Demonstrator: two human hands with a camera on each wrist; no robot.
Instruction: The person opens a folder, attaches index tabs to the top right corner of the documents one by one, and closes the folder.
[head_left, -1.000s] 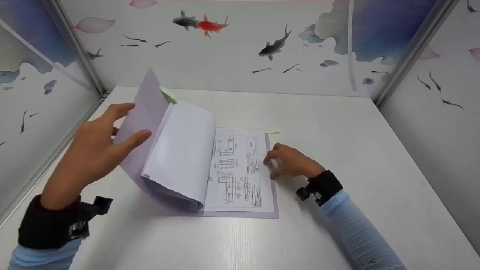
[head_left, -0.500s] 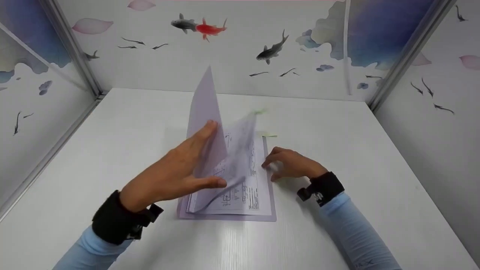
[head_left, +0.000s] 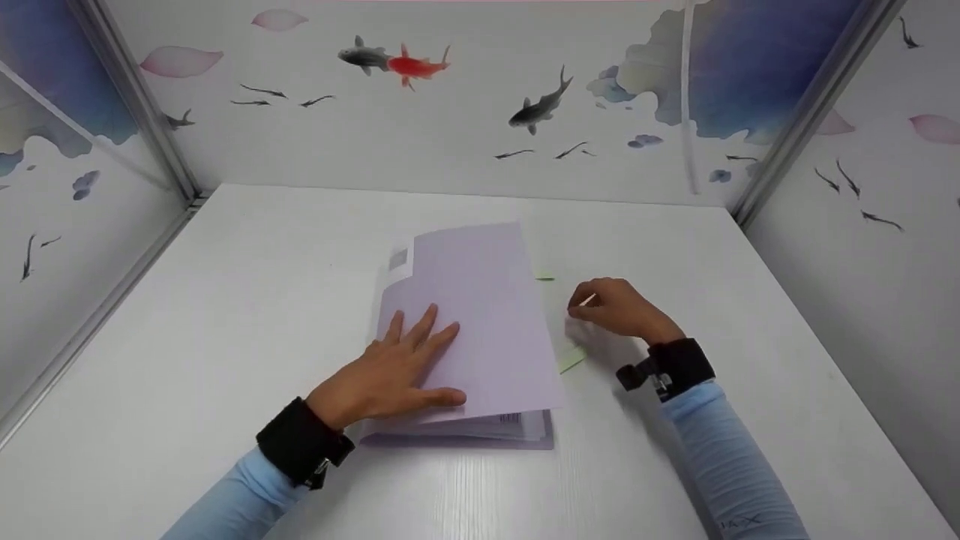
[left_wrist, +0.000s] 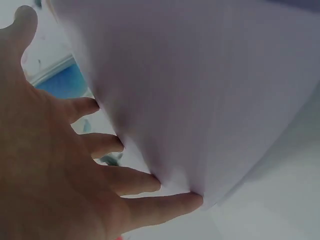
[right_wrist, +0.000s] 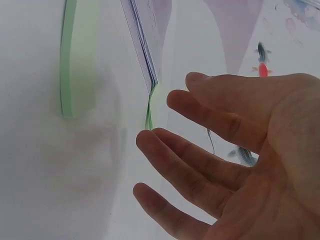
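A light purple folder lies on the table, its front cover slightly raised over white sheets that show at the lower edge. My left hand rests on the cover with fingers spread and straight. The left wrist view has those fingertips against the edge of the purple cover. To the right of the folder, my right hand hovers with loosely bent fingers, and the right wrist view finds nothing between them. Pale green sticky tabs stick out from the folder's right side, beside that hand; one green tab looks larger there.
The white table stretches around the folder. Low walls printed with fish and petals enclose its back and sides, with metal posts at the back corners. A white label marks the cover's upper left.
My left hand has swung the folder's cover from the left over the pages to the right, hiding the drawings. The right hand has come off the folder's right edge and moved slightly right.
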